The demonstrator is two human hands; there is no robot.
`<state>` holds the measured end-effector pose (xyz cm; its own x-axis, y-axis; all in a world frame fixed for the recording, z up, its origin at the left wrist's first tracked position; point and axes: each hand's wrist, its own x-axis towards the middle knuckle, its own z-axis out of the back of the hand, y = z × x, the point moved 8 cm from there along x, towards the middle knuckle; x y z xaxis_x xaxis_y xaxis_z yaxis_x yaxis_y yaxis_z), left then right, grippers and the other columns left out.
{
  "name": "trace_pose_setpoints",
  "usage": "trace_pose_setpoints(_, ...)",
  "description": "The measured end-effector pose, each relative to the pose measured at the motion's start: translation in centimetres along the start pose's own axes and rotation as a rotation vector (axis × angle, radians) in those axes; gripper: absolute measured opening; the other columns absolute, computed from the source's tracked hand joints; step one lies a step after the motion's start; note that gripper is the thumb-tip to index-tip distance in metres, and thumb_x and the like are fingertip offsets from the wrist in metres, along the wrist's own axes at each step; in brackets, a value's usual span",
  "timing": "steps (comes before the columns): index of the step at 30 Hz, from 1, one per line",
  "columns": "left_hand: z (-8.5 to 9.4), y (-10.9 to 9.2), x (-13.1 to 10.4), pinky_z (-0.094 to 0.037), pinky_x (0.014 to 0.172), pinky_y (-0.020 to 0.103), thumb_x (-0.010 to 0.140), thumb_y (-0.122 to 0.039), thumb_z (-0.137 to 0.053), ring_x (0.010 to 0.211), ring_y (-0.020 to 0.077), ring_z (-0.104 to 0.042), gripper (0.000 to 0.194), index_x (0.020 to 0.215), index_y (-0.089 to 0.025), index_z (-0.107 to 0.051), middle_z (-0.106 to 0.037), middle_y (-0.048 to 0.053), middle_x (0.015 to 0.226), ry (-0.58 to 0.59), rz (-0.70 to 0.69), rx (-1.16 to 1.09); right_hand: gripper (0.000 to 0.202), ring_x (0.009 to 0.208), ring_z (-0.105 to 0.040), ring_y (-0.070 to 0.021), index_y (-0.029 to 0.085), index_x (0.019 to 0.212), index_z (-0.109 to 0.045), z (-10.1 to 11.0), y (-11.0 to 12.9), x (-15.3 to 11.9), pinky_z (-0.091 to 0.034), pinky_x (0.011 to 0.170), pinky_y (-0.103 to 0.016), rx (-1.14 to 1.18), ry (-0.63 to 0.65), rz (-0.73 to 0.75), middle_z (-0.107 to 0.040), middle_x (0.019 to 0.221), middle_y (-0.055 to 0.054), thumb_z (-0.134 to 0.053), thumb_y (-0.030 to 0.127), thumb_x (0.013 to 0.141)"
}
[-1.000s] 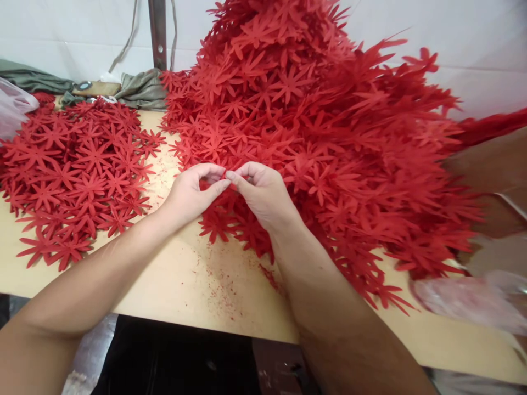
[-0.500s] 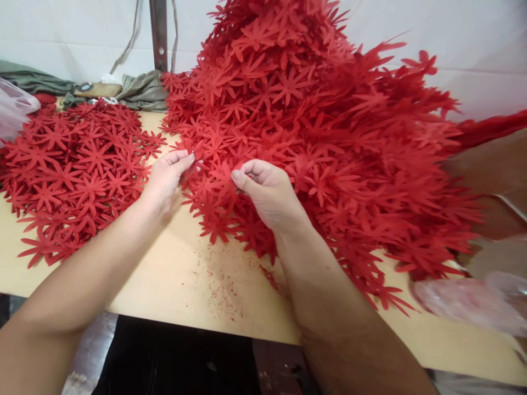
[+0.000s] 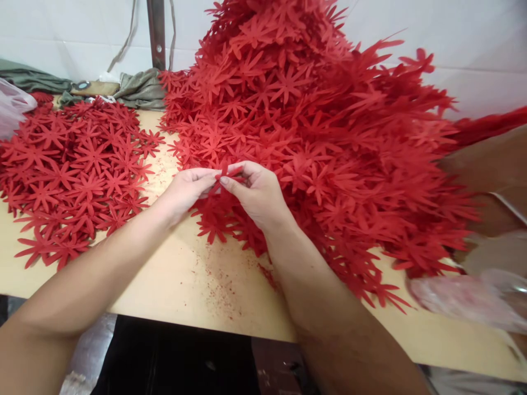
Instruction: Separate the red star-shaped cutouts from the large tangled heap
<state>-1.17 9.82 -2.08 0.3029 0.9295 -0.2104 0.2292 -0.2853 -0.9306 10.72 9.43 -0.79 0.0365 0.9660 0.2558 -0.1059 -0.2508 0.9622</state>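
My left hand [image 3: 187, 189] and my right hand [image 3: 261, 197] meet in the middle, in front of a tall heap of red flower-shaped cutouts [image 3: 288, 88]. Between their fingertips is one red petal cutout [image 3: 224, 171], its narrow petals sticking up. Thumb and fingers of each hand are closed on it, and part of it is hidden behind them. To the left of my left hand lies a lower, looser pile of red flower cutouts [image 3: 88, 159], spread flat on the table.
Red crumbs dot the pale table [image 3: 164, 285] near its front edge. A clear plastic bag [image 3: 465, 299] and brown cardboard [image 3: 489, 170] are at the right. Another plastic bag [image 3: 12, 107] and grey-green cloth [image 3: 140, 90] lie at the back left, before a white tiled wall.
My left hand has moved right and slightly down to meet my right hand, which shifted a little left. A red petal cutout now shows between both sets of fingertips.
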Motion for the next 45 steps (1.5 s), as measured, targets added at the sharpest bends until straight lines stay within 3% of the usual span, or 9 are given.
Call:
trace_pose_setpoints(6,0.4,-2.3,-0.3,-0.043,0.068,0.019,0.081,-0.013,-0.06,0.065,0.0049,-0.056,0.01,0.072,-0.013,-0.065,-0.065,-0.003,0.068,-0.072,-0.37,0.379,0.005,0.059,-0.054,-0.0097,0.018,0.074,-0.064,0.5,1.1,-0.3,-0.047,0.06,-0.027,-0.046,-0.124,0.029,-0.063,0.066,0.002,-0.062,0.014,0.073)
trace_pose_setpoints(12,1.5,-2.4,0.2,-0.045,0.067,0.02,0.083,-0.016,-0.058,0.062,0.0057,-0.055,0.009,0.074,-0.013,-0.061,-0.062,-0.002,0.066,-0.14,-0.376,0.354,0.013,0.046,-0.039,-0.0069,0.018,0.064,-0.058,2.5,1.1,-0.2,-0.034,0.049,-0.025,-0.085,-0.312,-0.051,-0.048,0.049,0.006,-0.061,0.012,0.074)
trace_pose_setpoints(16,0.7,-2.8,0.0,-0.044,0.07,0.018,0.078,-0.015,-0.064,0.067,0.0047,-0.056,0.005,0.081,-0.012,-0.065,-0.065,-0.001,0.074,-0.085,-0.43,0.323,0.018,0.047,-0.041,-0.0078,0.019,0.06,-0.056,1.9,2.3,-0.3,-0.034,0.051,-0.026,-0.214,-0.237,0.04,-0.052,0.05,0.004,-0.059,0.016,0.078)
trace_pose_setpoints(21,0.3,-2.4,-0.1,-0.047,0.079,0.021,0.076,-0.026,-0.069,0.076,0.0068,-0.059,0.021,0.091,-0.011,-0.067,-0.069,0.003,0.085,-0.012,-0.436,0.267,0.032,0.046,-0.037,-0.0086,0.02,0.053,-0.048,1.3,2.6,-0.6,-0.032,0.054,-0.028,-0.441,-0.17,0.028,-0.047,0.046,0.004,-0.056,0.025,0.083)
trace_pose_setpoints(29,-0.2,-1.7,-0.3,-0.049,0.085,0.027,0.068,-0.046,-0.075,0.083,0.0107,-0.062,0.045,0.097,-0.013,-0.069,-0.072,0.006,0.096,0.049,-0.392,0.258,0.044,0.049,-0.025,-0.0083,0.021,0.05,-0.029,1.1,3.4,-0.7,-0.019,0.053,-0.028,-0.647,-0.19,0.042,-0.03,0.047,0.006,-0.057,0.03,0.083)
trace_pose_setpoints(33,-0.2,-1.6,-0.2,-0.049,0.09,0.03,0.067,-0.049,-0.075,0.088,0.0128,-0.064,0.048,0.098,-0.013,-0.069,-0.072,0.007,0.099,0.071,-0.378,0.231,0.048,0.047,-0.026,-0.008,0.021,0.05,-0.028,1.8,3.4,-0.6,-0.021,0.053,-0.028,-0.588,-0.228,0.082,-0.028,0.046,0.005,-0.045,0.038,0.091)
trace_pose_setpoints(36,-0.1,-1.6,0.0,-0.048,0.091,0.031,0.068,-0.046,-0.074,0.089,0.0129,-0.064,0.043,0.097,-0.014,-0.069,-0.072,0.006,0.098,0.069,-0.364,0.215,0.048,0.048,-0.026,-0.0078,0.022,0.051,-0.026,1.8,3.1,-0.5,-0.024,0.052,-0.027,-0.514,-0.22,0.123,-0.028,0.048,0.006,-0.048,0.041,0.089)
trace_pose_setpoints(40,0.3,-1.9,0.1,-0.048,0.088,0.027,0.072,-0.035,-0.073,0.087,0.0107,-0.063,0.028,0.09,-0.014,-0.069,-0.071,0.003,0.093,0.035,-0.369,0.197,0.038,0.054,-0.036,-0.0095,0.022,0.058,-0.037,0.1,2.3,-0.4,-0.034,0.056,-0.026,-0.384,-0.086,0.151,-0.039,0.054,0.005,-0.055,0.04,0.085)
trace_pose_setpoints(45,1.1,-2.1,0.1,-0.047,0.077,0.021,0.078,-0.021,-0.066,0.068,0.0068,-0.055,0.013,0.069,-0.014,-0.061,-0.062,-0.002,0.069,-0.081,-0.349,0.189,0.031,0.071,-0.053,-0.0128,0.021,0.076,-0.051,-1.7,1.8,-0.6,-0.047,0.073,-0.029,-0.169,0.105,0.138,-0.057,0.075,0.0,-0.06,0.051,0.08)
